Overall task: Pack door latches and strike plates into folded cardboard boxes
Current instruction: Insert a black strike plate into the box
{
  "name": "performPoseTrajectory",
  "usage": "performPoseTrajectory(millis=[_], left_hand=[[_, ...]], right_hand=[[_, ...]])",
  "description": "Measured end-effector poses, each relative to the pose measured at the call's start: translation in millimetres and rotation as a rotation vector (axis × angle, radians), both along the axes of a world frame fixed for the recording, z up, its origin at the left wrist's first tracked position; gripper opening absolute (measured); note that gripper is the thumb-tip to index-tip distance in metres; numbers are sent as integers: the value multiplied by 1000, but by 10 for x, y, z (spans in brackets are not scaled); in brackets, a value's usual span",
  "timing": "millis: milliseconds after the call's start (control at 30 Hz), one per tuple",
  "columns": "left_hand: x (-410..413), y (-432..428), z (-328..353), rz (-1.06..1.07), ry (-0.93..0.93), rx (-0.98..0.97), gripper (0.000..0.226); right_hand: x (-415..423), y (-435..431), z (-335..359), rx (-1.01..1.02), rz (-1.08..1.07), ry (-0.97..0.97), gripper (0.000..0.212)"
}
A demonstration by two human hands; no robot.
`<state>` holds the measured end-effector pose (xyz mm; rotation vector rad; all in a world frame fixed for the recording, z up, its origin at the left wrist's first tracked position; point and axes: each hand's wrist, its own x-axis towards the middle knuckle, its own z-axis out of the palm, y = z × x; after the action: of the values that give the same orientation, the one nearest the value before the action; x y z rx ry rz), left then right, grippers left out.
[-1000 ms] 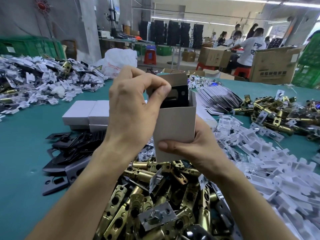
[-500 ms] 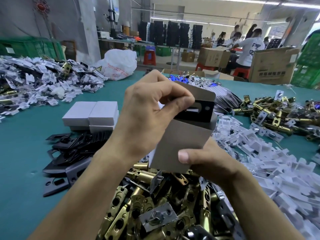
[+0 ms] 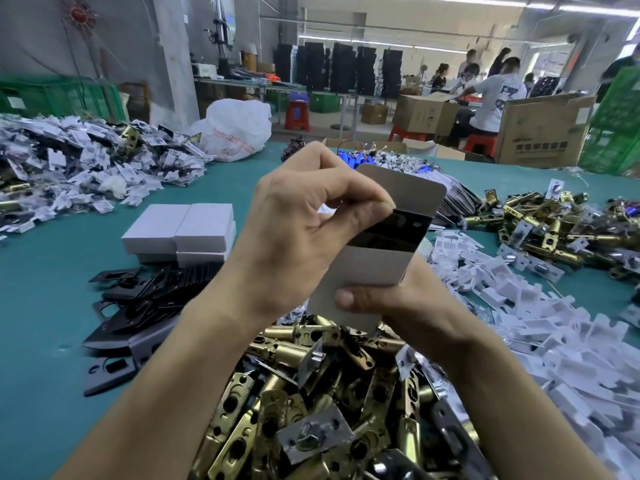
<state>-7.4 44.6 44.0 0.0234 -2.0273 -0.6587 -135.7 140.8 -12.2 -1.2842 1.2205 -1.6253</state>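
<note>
Two hands meet over the middle of the green table (image 3: 41, 306), holding a small pale cardboard box (image 3: 367, 268) tilted to the right above a heap of brass door latches (image 3: 311, 393). The right hand (image 3: 408, 303) grips the box from below, its thumb (image 3: 349, 299) pressed flat across the front panel while the other fingers wrap round the back, out of sight. The left hand (image 3: 304, 230) is curled over the box's open mouth, and its fingers (image 3: 374, 211) pinch the upper edge of a black strike plate (image 3: 398, 230). The plate sits partway inside the box, and its dark face shows between the front wall and the raised top flap (image 3: 405, 188).

Left of the hands, more black strike plates (image 3: 145, 299) lie fanned on the table, with several closed white boxes (image 3: 180, 226) stacked just behind them. To the right lies a drift of white folded inserts (image 3: 519, 306), and beyond it a second pile of brass latches (image 3: 554, 223). At the far left lies a mound of small bagged parts (image 3: 69, 161), and a white plastic bag (image 3: 239, 129) sits at the table's back edge.
</note>
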Motion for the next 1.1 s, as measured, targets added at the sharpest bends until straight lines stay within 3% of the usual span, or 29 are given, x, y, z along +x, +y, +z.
performPoseTrajectory(millis=[367, 633, 733, 967, 1100], left_hand=[[-29, -10, -46, 216, 104, -53, 7], [-32, 26, -70, 160, 266, -104, 6], [-57, 31, -94, 153, 257, -99, 7], [-137, 41, -164, 189, 104, 28, 7], [-106, 5, -129, 210, 99, 1, 8]], right_hand=[[-1, 31, 35, -4, -109, 61, 47], [11, 107, 146, -28, -32, 249, 65], [-6, 109, 135, 3, -40, 254, 69], [-47, 107, 55, 89, -26, 160, 49], [-40, 79, 33, 112, -20, 181, 53]])
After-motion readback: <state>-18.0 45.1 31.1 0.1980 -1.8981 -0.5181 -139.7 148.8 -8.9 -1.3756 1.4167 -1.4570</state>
